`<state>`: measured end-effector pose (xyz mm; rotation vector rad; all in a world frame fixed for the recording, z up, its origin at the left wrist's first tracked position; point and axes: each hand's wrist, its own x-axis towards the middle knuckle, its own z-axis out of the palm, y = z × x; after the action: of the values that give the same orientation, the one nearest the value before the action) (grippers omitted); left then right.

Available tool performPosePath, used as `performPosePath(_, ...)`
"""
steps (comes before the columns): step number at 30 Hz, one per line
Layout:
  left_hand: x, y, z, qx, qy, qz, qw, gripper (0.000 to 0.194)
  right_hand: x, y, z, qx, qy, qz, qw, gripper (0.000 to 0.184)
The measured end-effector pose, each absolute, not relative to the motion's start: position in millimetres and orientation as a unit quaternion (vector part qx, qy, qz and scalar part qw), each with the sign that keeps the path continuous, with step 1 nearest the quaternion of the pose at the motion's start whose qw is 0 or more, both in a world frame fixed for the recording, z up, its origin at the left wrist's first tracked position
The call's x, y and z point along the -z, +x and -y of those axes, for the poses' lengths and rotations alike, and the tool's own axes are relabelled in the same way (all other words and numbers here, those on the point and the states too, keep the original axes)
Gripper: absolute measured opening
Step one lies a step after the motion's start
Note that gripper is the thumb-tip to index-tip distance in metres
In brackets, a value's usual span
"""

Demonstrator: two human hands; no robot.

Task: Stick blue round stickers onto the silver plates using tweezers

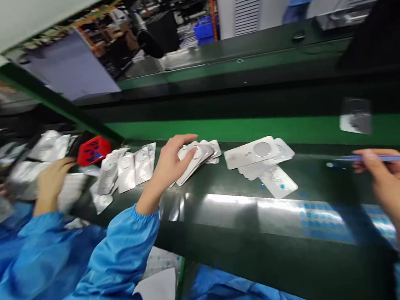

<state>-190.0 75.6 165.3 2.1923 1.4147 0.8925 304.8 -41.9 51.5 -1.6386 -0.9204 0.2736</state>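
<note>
White foil pouches [197, 157] lie fanned, long axes slanting, on the dark green tabletop [227, 222], their print too small to read. The open left hand [173, 164] rests on them, its fingers [187, 138] spread; the right hand [390, 184] pinches a slim blue stick [383, 158] pointing left.
</note>
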Motion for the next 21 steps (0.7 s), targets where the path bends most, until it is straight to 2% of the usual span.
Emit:
performPosePath(2, -167.9, -149.2, -56.9, -0.264, 0.86, -0.391, 0.196, 0.033, -46.8, 312.9, 43.0, -0.154, -0.695, 0.39, 0.584, 0.082)
performPosePath(4, -165.1, -111.4, -41.2, -0.22, 0.896, -0.326, 0.205, 0.032, -41.9, 311.7, 41.9, -0.147, -0.694, 0.392, 0.586, 0.076)
performPosePath(7, -154.5, -58.8, -37.0, -0.157, 0.92, -0.297, 0.203, 0.034, -38.4, 307.7, 43.3, -0.107, -0.69, 0.39, 0.6, 0.061)
performPosePath(11, -145.7, 19.0, -75.3, -0.038, 0.933, -0.307, 0.184, 0.046, -37.3, 310.9, 46.6, -0.097, -0.674, 0.373, 0.63, 0.053)
performPosePath(15, -142.8, 117.7, -139.4, 0.043, 0.936, -0.31, 0.163, 0.062, -38.9, 306.3, 40.3, -0.14, -0.718, 0.388, 0.56, 0.046)
performPosePath(21, -157.9, 234.3, -207.2, 0.057, 0.94, -0.31, 0.132, 0.077, -58.0, 281.2, 21.1, -0.145, -0.76, 0.413, 0.481, 0.019)
